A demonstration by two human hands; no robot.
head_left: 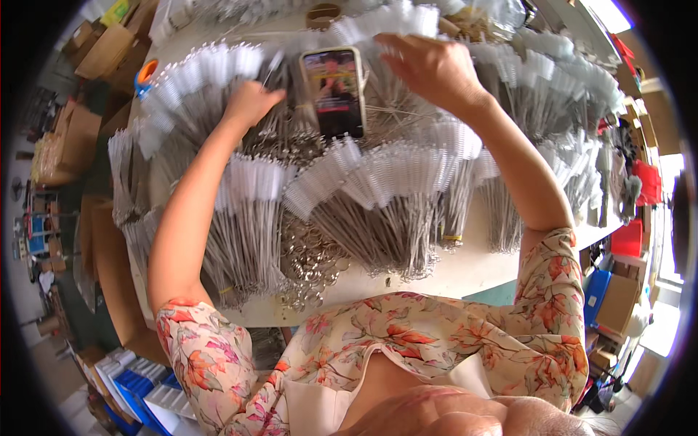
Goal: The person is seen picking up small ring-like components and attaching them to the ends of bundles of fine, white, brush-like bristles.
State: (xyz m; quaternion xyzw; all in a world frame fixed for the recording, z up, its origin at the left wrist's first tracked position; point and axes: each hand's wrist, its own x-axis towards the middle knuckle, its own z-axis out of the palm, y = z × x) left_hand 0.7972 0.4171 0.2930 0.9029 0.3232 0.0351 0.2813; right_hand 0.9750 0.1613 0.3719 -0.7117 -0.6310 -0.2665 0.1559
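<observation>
My left hand (251, 103) is curled, thumb pointing right, over bundles of thin wire brushes (218, 73) with white bristle tips. A lone brush tip (273, 62) rises just beyond its knuckles; whether the fingers grip it is hidden. My right hand (436, 69) reaches over the far brushes, palm down, fingers stretched toward the left and slightly blurred, with nothing visible in them. Between the hands a phone (333, 93) in a pale case stands propped, its screen lit. Nearer me lie fanned brush bundles (385, 182) and a pile of small metal rings (309, 258).
More brush bundles (560, 87) cover the right side of the white table (349, 291). A roll of brown tape (323, 14) sits at the back, and orange-handled scissors (147, 73) at the far left edge. Cardboard boxes (109, 276) stand left of the table.
</observation>
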